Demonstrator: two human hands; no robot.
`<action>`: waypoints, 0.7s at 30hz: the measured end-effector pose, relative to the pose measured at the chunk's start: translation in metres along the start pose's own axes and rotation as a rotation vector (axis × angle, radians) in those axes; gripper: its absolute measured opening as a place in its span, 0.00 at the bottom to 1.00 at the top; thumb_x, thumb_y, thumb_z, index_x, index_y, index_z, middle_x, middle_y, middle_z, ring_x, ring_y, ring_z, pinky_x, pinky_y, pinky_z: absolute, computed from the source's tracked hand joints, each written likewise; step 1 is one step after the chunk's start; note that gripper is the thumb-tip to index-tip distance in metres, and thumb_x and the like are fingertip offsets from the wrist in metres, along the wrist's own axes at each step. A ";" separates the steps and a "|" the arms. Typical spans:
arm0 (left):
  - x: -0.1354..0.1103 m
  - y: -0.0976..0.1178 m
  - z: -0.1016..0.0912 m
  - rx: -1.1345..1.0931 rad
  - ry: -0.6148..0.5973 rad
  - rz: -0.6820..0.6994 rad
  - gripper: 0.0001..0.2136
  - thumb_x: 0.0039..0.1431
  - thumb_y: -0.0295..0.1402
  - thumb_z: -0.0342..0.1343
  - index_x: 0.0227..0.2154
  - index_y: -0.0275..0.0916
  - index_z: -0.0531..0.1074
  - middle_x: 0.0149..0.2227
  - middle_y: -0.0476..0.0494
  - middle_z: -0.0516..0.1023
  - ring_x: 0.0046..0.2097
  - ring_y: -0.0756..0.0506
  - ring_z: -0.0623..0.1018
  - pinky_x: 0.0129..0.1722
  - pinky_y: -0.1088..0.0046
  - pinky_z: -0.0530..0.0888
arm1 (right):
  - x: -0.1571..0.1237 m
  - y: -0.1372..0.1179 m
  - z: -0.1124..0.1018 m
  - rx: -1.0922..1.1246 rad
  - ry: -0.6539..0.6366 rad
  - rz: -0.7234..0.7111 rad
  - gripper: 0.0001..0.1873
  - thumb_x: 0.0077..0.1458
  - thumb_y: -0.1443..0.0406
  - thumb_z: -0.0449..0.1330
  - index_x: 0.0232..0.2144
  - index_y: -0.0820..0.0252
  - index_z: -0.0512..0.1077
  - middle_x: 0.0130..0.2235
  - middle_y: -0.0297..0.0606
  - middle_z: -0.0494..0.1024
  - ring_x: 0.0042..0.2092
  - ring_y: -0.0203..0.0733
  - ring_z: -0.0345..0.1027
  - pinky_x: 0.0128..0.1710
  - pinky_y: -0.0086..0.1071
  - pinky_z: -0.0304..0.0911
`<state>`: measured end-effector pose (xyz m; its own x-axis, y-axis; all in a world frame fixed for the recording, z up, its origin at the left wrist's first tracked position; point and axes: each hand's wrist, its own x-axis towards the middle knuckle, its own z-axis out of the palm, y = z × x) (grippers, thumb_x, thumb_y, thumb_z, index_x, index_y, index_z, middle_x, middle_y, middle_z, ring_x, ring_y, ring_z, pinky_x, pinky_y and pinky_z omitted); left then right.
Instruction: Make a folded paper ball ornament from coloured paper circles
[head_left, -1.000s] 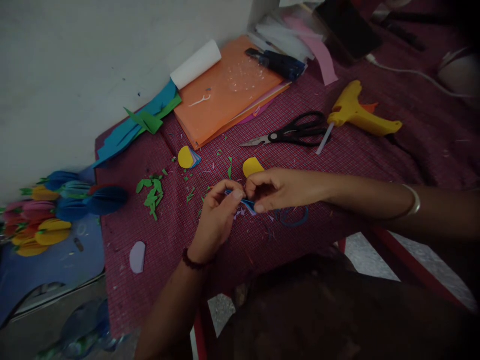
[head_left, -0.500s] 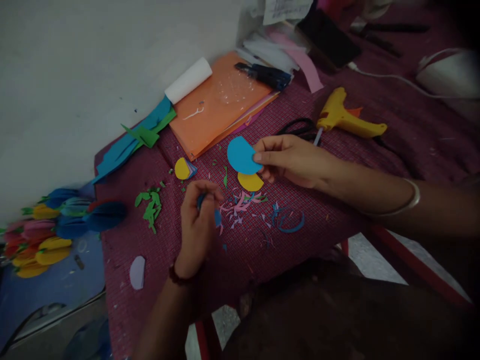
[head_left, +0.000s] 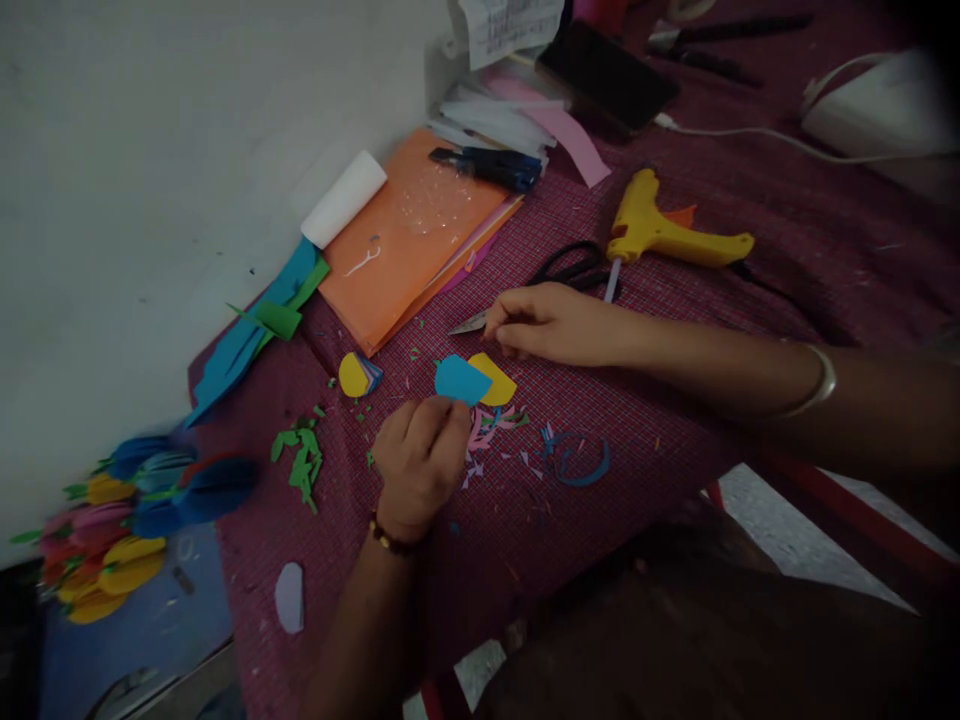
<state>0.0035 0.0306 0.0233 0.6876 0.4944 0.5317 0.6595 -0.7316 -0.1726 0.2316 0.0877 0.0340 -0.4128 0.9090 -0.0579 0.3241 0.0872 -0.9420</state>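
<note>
My left hand (head_left: pixel 420 460) is closed in a loose fist over the maroon checked cloth (head_left: pixel 675 420), pinching the lower edge of a blue paper half-circle (head_left: pixel 456 379). That piece overlaps a yellow paper piece (head_left: pixel 501 383). My right hand (head_left: pixel 555 325), with a bangle on its wrist, lies over the black scissors (head_left: pixel 570 262). Its fingers are curled on the blades, whose tip (head_left: pixel 466 324) pokes out to the left.
A yellow glue gun (head_left: pixel 667 235) lies behind the scissors. An orange paper stack (head_left: pixel 405 250), a white roll (head_left: pixel 343 198) and a blue tool (head_left: pixel 487 165) sit at the back. Green scraps (head_left: pixel 300 462), pink and blue trimmings (head_left: pixel 577 460) and finished paper flowers (head_left: pixel 127 510) surround the hands.
My right hand let go of the blue half-circle and dropped onto the scissors. The blue piece is now at my left fingertips, over the yellow piece. The view shifted slightly.
</note>
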 end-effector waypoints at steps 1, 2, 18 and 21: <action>-0.002 0.000 0.001 -0.004 -0.024 0.002 0.09 0.54 0.24 0.60 0.37 0.38 0.71 0.35 0.42 0.76 0.32 0.47 0.70 0.31 0.70 0.66 | 0.002 0.003 -0.005 -0.173 -0.002 -0.062 0.06 0.54 0.71 0.54 0.32 0.63 0.72 0.29 0.33 0.75 0.29 0.32 0.66 0.31 0.27 0.60; -0.004 0.000 0.002 -0.012 -0.041 0.009 0.09 0.54 0.24 0.60 0.37 0.38 0.71 0.37 0.41 0.77 0.33 0.47 0.71 0.32 0.70 0.67 | 0.003 0.006 -0.009 -0.328 -0.029 -0.119 0.08 0.54 0.71 0.54 0.32 0.63 0.74 0.31 0.34 0.77 0.32 0.34 0.67 0.34 0.28 0.60; -0.008 -0.001 0.017 -0.134 -0.044 0.056 0.12 0.55 0.21 0.58 0.43 0.34 0.71 0.35 0.39 0.75 0.38 0.45 0.74 0.37 0.68 0.74 | 0.000 0.014 -0.014 -0.689 -0.298 -0.310 0.15 0.59 0.70 0.53 0.42 0.56 0.78 0.38 0.39 0.76 0.40 0.38 0.68 0.40 0.31 0.61; -0.005 0.002 0.017 -0.101 -0.067 0.062 0.10 0.55 0.21 0.58 0.40 0.34 0.71 0.33 0.41 0.73 0.35 0.46 0.73 0.34 0.69 0.73 | -0.001 0.012 -0.014 -0.688 -0.295 -0.291 0.15 0.59 0.70 0.53 0.41 0.56 0.78 0.38 0.39 0.75 0.40 0.39 0.69 0.40 0.31 0.61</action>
<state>0.0066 0.0345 0.0058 0.7473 0.4744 0.4652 0.5834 -0.8036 -0.1177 0.2481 0.0936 0.0273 -0.7386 0.6740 -0.0167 0.5809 0.6236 -0.5231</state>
